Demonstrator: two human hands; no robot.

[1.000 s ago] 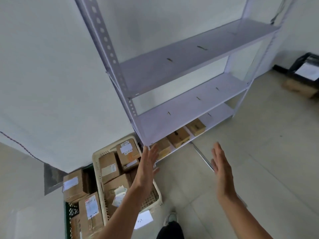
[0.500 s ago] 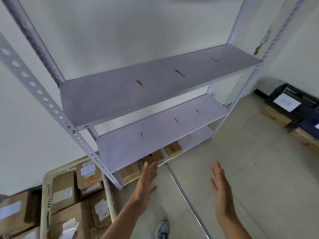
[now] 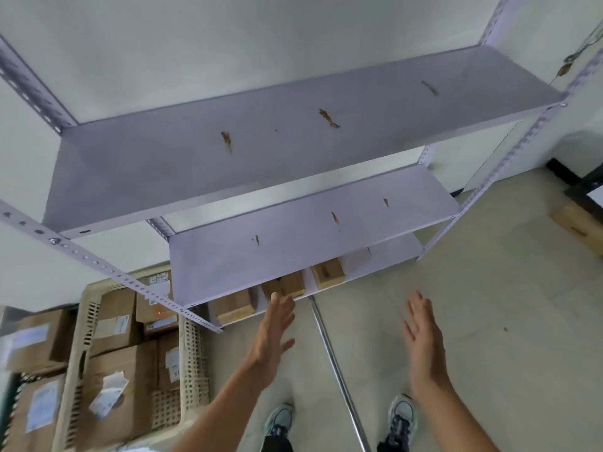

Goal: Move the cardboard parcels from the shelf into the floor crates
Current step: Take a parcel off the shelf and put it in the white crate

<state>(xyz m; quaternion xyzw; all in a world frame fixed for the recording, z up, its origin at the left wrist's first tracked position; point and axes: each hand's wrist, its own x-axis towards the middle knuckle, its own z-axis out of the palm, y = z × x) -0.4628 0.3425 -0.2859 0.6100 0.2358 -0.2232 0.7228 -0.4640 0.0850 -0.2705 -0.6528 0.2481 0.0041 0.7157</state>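
A white metal shelf unit (image 3: pixel 293 151) stands against the wall; its two upper boards are bare. On its lowest board sit three small cardboard parcels: one at the left (image 3: pixel 232 306), one in the middle (image 3: pixel 287 284), one at the right (image 3: pixel 327 273). My left hand (image 3: pixel 272 334) is flat with fingers apart, its fingertips just in front of the middle parcel, holding nothing. My right hand (image 3: pixel 422 340) is held up flat to the right of it, also with nothing in it. A cream plastic crate (image 3: pixel 192 363) on the floor at the left holds several parcels.
More parcels (image 3: pixel 36 340) lie left of the cream crate, partly in a dark green crate (image 3: pixel 9 389). A metal rod (image 3: pixel 336 370) lies on the tiled floor between my feet. A cardboard box (image 3: pixel 577 226) and a dark crate (image 3: pixel 587 184) are at the far right.
My view has shifted right and closer to the shelf. Both hands have stayed raised and apart, and the left fingertips have come nearer to the parcels on the lowest board.
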